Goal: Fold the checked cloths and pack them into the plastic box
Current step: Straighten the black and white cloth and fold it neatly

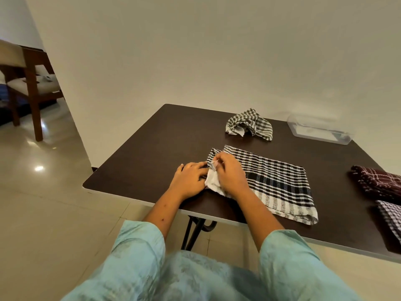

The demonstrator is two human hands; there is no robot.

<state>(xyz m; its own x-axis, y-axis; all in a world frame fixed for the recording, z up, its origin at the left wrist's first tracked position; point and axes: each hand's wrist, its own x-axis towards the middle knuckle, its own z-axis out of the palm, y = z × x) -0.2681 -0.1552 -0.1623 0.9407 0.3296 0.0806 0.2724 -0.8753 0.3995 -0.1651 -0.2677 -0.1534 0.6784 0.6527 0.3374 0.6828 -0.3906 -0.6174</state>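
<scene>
Cloth in hand: a black-and-white cloth point(280, 183) lies flat on the dark table point(152, 153), in front of the person and a little to their right.
Long axis: it runs from its left end, under the hands, away to the right and slightly toward the near table edge.
Right hand point(230, 172): fingers curled, pinching the bunched pale corner at the cloth's left end and lifting it a little.
Left hand point(191, 177): fingers fairly straight, laid flat just beside the right hand, fingertips touching the same end of the cloth.
Hands together: close, almost touching, both at the left end; the right end lies free.
Other cloths: a crumpled cloth point(249, 124) sits farther back; a maroon cloth point(377, 179) and another checked one point(390, 216) lie at the right edge.
Plastic box point(291, 126): at the far right corner, well apart from the hands, on the right hand's side.
Stage: probably the start of the first fold; no cloth can be seen in the box.
Next move: likely carrying the left end over along the long axis toward the right end.
</scene>
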